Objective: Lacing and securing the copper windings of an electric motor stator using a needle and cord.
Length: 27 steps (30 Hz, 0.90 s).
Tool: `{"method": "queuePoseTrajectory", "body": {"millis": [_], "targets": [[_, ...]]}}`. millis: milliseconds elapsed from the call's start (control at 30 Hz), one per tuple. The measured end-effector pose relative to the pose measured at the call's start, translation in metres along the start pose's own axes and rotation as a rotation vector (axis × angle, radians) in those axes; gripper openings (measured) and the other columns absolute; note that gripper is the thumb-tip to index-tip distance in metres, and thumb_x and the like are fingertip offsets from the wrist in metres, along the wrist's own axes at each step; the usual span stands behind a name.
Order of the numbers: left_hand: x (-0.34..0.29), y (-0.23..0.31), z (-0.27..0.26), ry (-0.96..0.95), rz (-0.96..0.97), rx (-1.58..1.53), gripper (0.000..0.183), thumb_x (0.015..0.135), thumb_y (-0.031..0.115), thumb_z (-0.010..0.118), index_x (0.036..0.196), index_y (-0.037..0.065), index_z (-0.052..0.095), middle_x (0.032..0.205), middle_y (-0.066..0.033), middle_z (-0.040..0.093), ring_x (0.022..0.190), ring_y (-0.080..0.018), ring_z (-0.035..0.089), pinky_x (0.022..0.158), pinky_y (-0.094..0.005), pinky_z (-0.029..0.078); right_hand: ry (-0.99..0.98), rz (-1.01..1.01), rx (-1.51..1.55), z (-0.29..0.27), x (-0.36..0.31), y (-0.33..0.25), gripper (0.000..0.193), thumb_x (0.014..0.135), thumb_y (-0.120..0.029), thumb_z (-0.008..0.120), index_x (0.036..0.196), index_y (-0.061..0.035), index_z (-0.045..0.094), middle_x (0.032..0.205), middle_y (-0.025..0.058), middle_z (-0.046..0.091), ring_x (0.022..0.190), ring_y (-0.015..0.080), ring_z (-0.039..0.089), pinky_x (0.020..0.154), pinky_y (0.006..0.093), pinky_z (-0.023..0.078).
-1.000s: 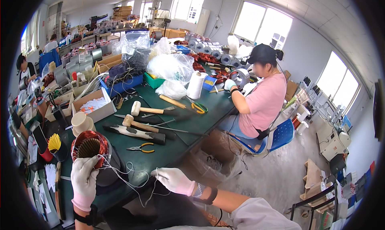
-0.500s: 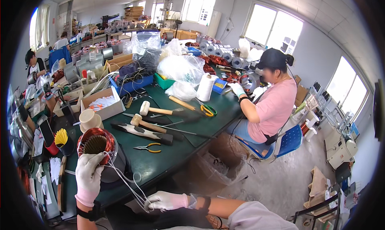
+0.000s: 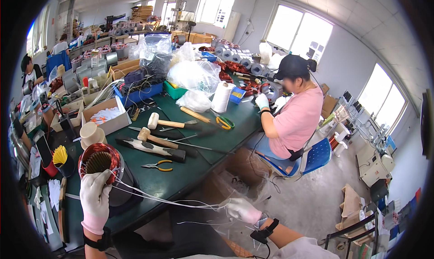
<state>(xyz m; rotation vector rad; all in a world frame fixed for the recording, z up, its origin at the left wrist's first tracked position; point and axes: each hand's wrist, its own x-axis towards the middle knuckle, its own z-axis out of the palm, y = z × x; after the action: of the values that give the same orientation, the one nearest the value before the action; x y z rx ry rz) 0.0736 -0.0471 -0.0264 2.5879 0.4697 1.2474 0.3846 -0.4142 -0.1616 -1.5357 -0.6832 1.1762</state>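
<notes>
A motor stator (image 3: pixel 118 180) with a grey outer shell and red-brown copper winding (image 3: pixel 113 158) stands upright at the table's near left. My left hand (image 3: pixel 95 195), in a white glove with a pink cuff, is closed on the near rim of the winding; its fingertips are partly hidden. White cord (image 3: pixel 167 199) runs from the winding beside those fingers. Off to the right, beyond the table edge, my gloved right hand (image 3: pixel 244 210) is closed on the cord, which stretches in several nearly straight strands between both hands. A loose cord end trails below.
Behind the stator lie mallets (image 3: pixel 156 139), a black-and-tan wooden bar (image 3: pixel 151 149), yellow-handled pliers (image 3: pixel 157 165) and scissors (image 3: pixel 222 121). A white thread cone (image 3: pixel 223 97) stands farther back. A co-worker in pink (image 3: pixel 296 114) sits at the right of the green table (image 3: pixel 199 168).
My right hand has moved right and slightly up, drawing the slack, looped cord out nearly straight. My left hand stays at the winding. The whole view has shifted a little.
</notes>
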Motion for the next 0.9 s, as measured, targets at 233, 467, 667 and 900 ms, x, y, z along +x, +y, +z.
{"method": "queuePoseTrajectory", "body": {"millis": [233,467,667,900], "targets": [[0.000,-0.003,-0.001,0.002,0.018,-0.012,0.039,0.083,-0.006,0.071,0.121,0.001,0.072,0.106,-0.0137,0.071,0.100,-0.0353,0.065,0.093,-0.0444,0.052,0.313,-0.054,0.239,0.003,-0.004,0.000,0.032,0.112,-0.016,0.051,0.132,0.0011,0.069,0.063,-0.0045,0.052,0.056,0.0061,0.048,0.063,0.0282,0.052],[0.000,-0.004,-0.003,0.018,0.039,-0.040,0.038,0.083,-0.005,0.072,0.121,0.001,0.072,0.105,-0.0135,0.070,0.099,-0.0352,0.065,0.092,-0.0446,0.052,0.334,-0.249,-1.133,-0.048,-0.038,0.074,0.028,0.105,-0.023,0.056,0.116,-0.0072,0.076,0.093,0.0159,0.078,0.081,0.0329,0.077,0.072,0.0494,0.059],[-0.001,-0.007,-0.002,0.020,0.047,-0.049,0.039,0.082,-0.006,0.072,0.120,0.001,0.072,0.105,-0.0137,0.070,0.098,-0.0355,0.064,0.091,-0.0444,0.052,0.316,0.494,-1.535,-0.143,-0.107,0.179,0.028,0.096,-0.028,0.064,0.112,-0.0121,0.080,0.106,0.0177,0.080,0.099,0.0387,0.077,0.085,0.0522,0.061],[-0.002,-0.009,-0.005,0.032,0.062,-0.053,0.039,0.082,-0.006,0.073,0.120,0.001,0.073,0.103,-0.0138,0.069,0.097,-0.0358,0.064,0.090,-0.0446,0.052,0.295,0.762,-1.541,-0.205,-0.138,0.222,0.029,0.092,-0.024,0.066,0.113,-0.0110,0.081,0.110,0.0197,0.079,0.103,0.0390,0.076,0.089,0.0500,0.061]]}}
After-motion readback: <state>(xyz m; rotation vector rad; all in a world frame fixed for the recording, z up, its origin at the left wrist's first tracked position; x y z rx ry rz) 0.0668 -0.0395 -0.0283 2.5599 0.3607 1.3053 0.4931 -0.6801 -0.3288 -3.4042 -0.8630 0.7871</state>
